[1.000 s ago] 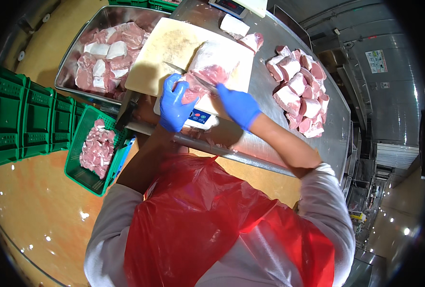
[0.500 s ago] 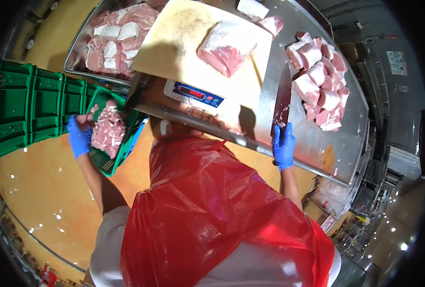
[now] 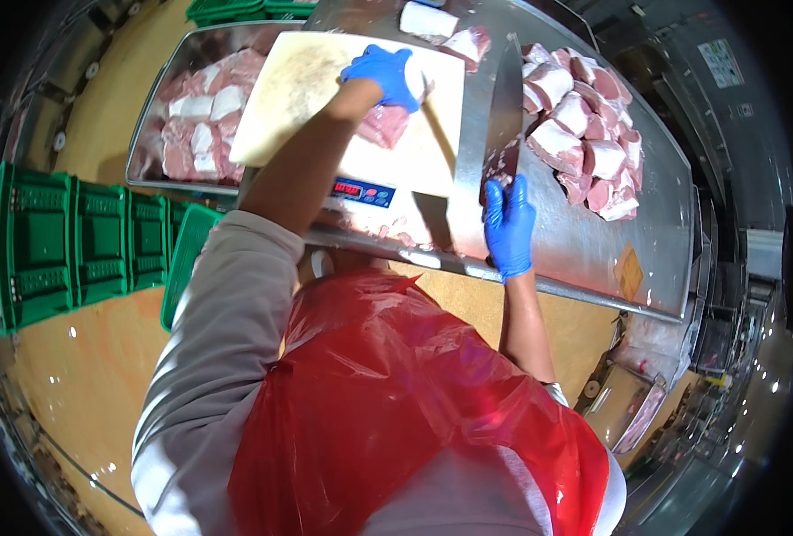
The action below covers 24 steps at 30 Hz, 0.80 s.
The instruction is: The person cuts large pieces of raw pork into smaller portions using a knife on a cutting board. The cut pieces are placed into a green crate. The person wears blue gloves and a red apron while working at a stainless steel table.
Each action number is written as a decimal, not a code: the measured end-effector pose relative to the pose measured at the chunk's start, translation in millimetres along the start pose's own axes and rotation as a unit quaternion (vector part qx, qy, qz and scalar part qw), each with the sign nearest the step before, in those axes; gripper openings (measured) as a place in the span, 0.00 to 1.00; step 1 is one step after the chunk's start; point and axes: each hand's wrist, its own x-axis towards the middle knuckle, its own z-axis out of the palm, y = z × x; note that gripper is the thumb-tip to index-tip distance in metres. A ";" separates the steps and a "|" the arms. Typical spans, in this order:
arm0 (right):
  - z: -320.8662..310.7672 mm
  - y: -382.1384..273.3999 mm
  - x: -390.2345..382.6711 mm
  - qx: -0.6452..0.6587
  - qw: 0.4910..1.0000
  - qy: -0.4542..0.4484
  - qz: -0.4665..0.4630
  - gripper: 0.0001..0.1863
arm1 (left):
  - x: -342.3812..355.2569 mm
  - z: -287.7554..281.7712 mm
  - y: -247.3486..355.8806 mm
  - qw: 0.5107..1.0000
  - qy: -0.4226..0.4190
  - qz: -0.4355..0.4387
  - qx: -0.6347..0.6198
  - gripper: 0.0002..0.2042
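My left hand (image 3: pixel 383 76), in a blue glove, is closed over a pork block (image 3: pixel 380 127) on the pale cutting board (image 3: pixel 291 89), hiding much of it. My right hand (image 3: pixel 510 228), also gloved, grips a large knife (image 3: pixel 506 107) by its handle at the board's right, blade pointing away from me. A scale with a red display (image 3: pixel 352 191) shows under the board's near edge. A heap of cut pork (image 3: pixel 584 125) lies to the right on the steel table (image 3: pixel 620 263), with two pieces (image 3: pixel 427 22) behind the board.
A steel tub of pork (image 3: pixel 200 125) stands left of the board. Green stacked crates (image 3: pixel 39 259) and a nearer green crate (image 3: pixel 182 268) are at the left, mostly behind my arm for the latter. A metal cart (image 3: pixel 629 402) stands at lower right.
My left hand has moved from the green crate of trimmings up onto the pork on the board. My right hand still holds the knife, now raised alongside the board.
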 end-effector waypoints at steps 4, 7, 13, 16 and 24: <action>-4.6 23.2 -29.5 0.024 0.998 -0.021 0.056 0.09 | -16.3 -11.4 -3.4 0.947 -0.051 0.309 0.066 0.34; -12.6 31.6 -52.3 0.006 0.995 -0.061 0.079 0.10 | -60.3 -9.4 -37.7 0.820 0.020 0.563 0.102 0.24; -7.1 37.8 -92.4 -0.018 0.994 -0.059 0.088 0.10 | -154.9 7.3 -98.4 0.893 0.128 0.367 -0.226 0.16; 14.2 9.4 -79.6 -0.008 0.996 -0.085 0.038 0.09 | -180.5 53.6 -87.6 0.917 0.240 0.159 -0.278 0.16; 96.1 -88.2 12.1 0.005 0.980 -0.155 -0.122 0.11 | -157.3 98.4 -83.1 0.880 0.408 0.111 -0.216 0.05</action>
